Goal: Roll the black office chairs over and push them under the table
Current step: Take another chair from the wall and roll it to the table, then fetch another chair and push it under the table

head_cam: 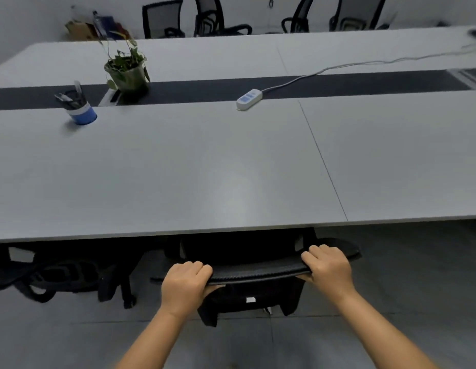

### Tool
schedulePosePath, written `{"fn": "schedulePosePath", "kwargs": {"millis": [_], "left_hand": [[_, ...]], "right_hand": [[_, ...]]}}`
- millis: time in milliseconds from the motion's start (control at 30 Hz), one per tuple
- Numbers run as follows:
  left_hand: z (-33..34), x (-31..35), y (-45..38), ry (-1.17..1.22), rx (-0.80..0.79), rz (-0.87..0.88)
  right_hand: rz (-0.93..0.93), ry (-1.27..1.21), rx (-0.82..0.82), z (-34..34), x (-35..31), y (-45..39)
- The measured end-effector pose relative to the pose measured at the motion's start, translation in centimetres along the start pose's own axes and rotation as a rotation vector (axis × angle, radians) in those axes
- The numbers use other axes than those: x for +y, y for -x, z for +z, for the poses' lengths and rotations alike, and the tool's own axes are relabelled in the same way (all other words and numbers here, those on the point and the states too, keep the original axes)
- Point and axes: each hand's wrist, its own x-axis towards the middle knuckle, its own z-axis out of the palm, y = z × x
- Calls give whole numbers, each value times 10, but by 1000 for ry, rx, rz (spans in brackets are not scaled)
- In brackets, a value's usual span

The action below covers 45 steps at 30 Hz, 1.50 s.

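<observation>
Both hands grip the chair's top rail: your left hand [185, 282] and right hand [327, 267], fingers curled over it. Black chair [254, 272] sits bottom centre, seat tucked under the grey table [178, 169] edge. Second chair [64, 275] lower left, power strip [249, 99] mid-table.

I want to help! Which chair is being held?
The black chair right in front: left hand and right hand grip its backrest. The other chairs are untouched.

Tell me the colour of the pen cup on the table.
The pen cup is blue with a white band near its rim, seen in the head view.
</observation>
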Motion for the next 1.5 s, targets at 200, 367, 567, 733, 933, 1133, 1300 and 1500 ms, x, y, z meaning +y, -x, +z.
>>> {"fn": "schedulePosePath", "kwargs": {"millis": [200, 367, 567, 733, 933, 1133, 1300, 1500], "left_hand": [[31, -38, -26, -12, 82, 61], [40, -44, -22, -12, 135, 111], [39, -42, -24, 4, 114, 112], [24, -34, -30, 72, -65, 39], [-11, 42, -35, 383, -233, -244], [-7, 167, -30, 1002, -611, -271], [19, 231, -22, 1175, -1171, -205], [34, 283, -12, 1167, -1504, 212]], "right_hand": [[53, 51, -43, 23, -7, -30], [64, 9, 85, 28, -4, -31], [77, 104, 73, 28, -5, -34], [115, 4, -32, 16, -3, -34], [410, -343, -129, -14, -11, -10], [1111, -752, -206, -69, -21, 105], [1755, -625, -193, -123, -63, 224], [2268, -557, 267, -182, -158, 274]]}}
